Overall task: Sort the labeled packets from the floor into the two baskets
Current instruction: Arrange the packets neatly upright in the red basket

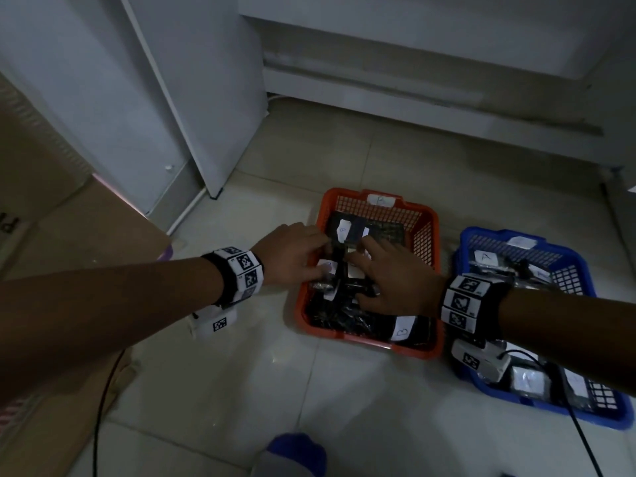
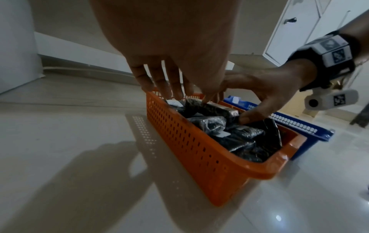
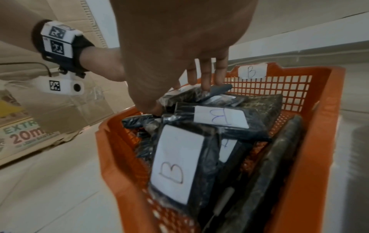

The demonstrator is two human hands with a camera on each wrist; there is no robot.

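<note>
Left hand (image 1: pixel 292 253) over the orange basket (image 1: pixel 428 235), fingers straight and spread, tips touching the black packets (image 3: pixel 199 151) marked B that fill it. Right hand (image 1: pixel 395 277) just beside it, fingers extended onto the same pile, thumb pressing a packet; no clear grip. Blue basket (image 1: pixel 481 241) under the right wrist, holding A-labeled packets (image 1: pixel 487 258).

Bare forearms, black wristbands (image 1: pixel 223 277) with checkered markers, white wrist cameras (image 1: pixel 213 325)
</note>
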